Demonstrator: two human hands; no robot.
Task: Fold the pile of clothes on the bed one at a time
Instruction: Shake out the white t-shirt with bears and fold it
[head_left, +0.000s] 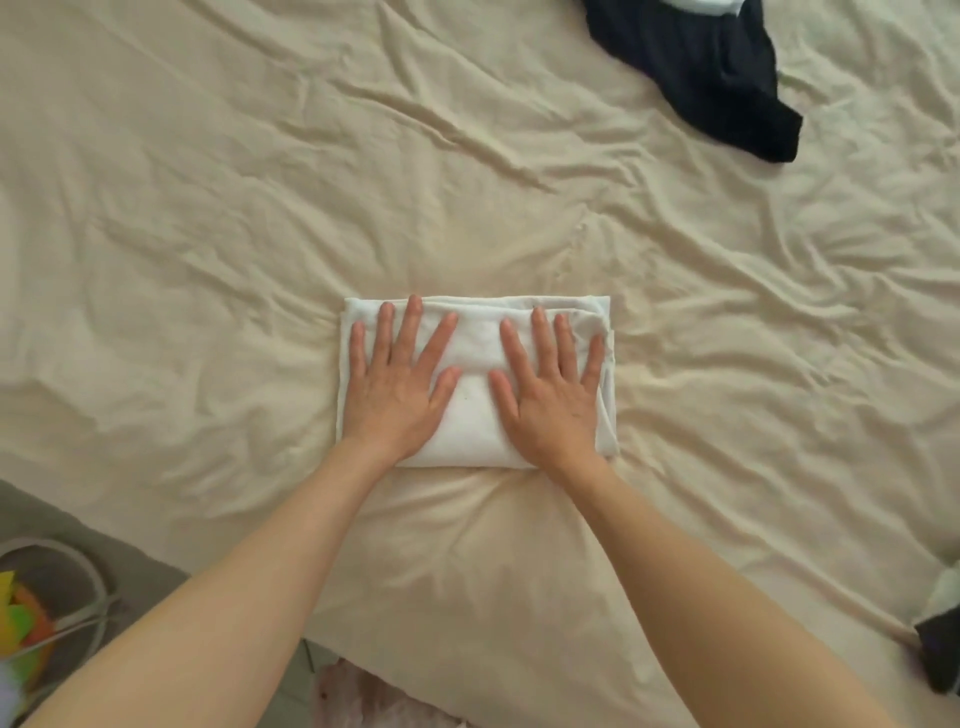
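Pressing hands (470, 387), white garment (475, 415), perhaps dark clothes (711, 73) beyond

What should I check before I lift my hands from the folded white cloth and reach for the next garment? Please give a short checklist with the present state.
1. Folded white cloth lies flat as a neat rectangle: ok.
2. Left hand and right hand press it with straight fingers and grip nothing: ok.
3. Right edge of the cloth is even: not ok, loose layers stick out there.
4. Next garment is available: ok, a crumpled dark navy garment lies at the far right on the wrinkled beige bed sheet.
5. A place for the folded stack is ready: cannot tell.
6. Whether the dark item at the right edge is clothing: cannot tell.
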